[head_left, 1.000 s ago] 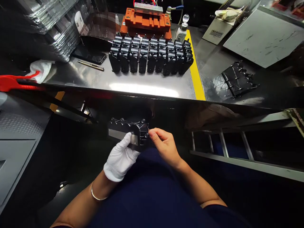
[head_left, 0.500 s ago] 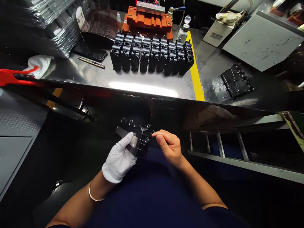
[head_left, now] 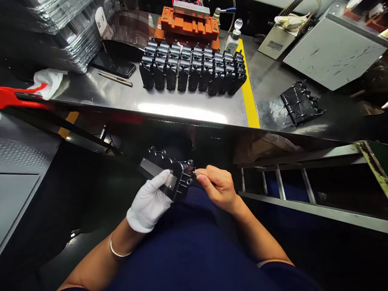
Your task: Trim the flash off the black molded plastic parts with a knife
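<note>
At the far left, a red-handled tool (head_left: 18,99) lies by a crumpled white cloth (head_left: 48,83) at the edge of the steel surface (head_left: 91,95). Behind them rise stacked clear plastic trays (head_left: 66,34), then a phone (head_left: 113,64) and a slim metal tool (head_left: 115,79).

Below the surface edge, the gloved left hand (head_left: 148,204) wears a white cotton glove, and a metal bangle (head_left: 119,252) circles that wrist. Its fingers (head_left: 160,180) curl together around a black moulded part (head_left: 182,180), clamping it in the air above the person's lap, with a flat metal strip (head_left: 157,173) facing up. The right hand (head_left: 218,190) is bare, and its fingers (head_left: 209,173) pinch together on a thin bright sliver (head_left: 197,173) at the part's corner; what the sliver is, I cannot tell.

The work in hand looks like fine picking at that corner, which calls for a steady left-hand hold.

On the surface ahead stand tight rows of black parts (head_left: 190,70) before an orange block (head_left: 189,26), with a bottle (head_left: 233,38) and yellow tape (head_left: 249,87) beyond. Further right lie another black part (head_left: 298,107) and a grey sheet (head_left: 335,48).
</note>
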Demonstrator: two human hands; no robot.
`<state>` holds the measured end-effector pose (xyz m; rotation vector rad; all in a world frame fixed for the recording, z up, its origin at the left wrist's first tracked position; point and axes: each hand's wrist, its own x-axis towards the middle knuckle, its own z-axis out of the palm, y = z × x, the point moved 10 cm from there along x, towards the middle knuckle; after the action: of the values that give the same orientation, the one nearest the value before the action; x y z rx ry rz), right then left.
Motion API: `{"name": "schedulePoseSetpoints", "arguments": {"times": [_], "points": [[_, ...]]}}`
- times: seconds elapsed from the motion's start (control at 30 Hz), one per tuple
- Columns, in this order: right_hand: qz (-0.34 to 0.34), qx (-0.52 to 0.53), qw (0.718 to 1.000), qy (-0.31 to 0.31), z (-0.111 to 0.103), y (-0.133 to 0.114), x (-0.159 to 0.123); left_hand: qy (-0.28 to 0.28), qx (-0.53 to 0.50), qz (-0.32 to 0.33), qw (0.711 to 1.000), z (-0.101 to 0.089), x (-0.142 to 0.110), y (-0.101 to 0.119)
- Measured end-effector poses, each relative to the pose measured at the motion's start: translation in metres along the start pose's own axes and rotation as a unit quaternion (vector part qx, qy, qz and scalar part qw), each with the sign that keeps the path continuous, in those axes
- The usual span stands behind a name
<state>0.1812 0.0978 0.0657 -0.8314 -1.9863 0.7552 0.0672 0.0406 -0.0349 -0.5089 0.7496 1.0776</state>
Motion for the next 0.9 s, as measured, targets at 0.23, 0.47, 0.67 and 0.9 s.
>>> {"name": "schedulePoseSetpoints", "arguments": {"times": [0.23, 0.47, 0.67, 0.9], "points": [[-0.015, -0.004, 1.000, -0.008, 0.001, 0.003, 0.000, 0.010, 0.012, 0.026, 1.000, -0.002, 0.001, 0.003], [-0.032, -0.018, 0.997, 0.069, -0.003, 0.007, -0.004, 0.001, 0.091, 0.056, 0.994, 0.004, -0.003, 0.006], [0.016, -0.006, 0.996, 0.091, 0.007, 0.023, -0.007, 0.010, 0.152, 0.092, 0.984, 0.001, 0.001, 0.016], [0.214, 0.013, 0.962, 0.168, -0.013, 0.089, -0.022, -0.044, 0.213, 0.140, 0.966, -0.001, -0.012, 0.021]]}}
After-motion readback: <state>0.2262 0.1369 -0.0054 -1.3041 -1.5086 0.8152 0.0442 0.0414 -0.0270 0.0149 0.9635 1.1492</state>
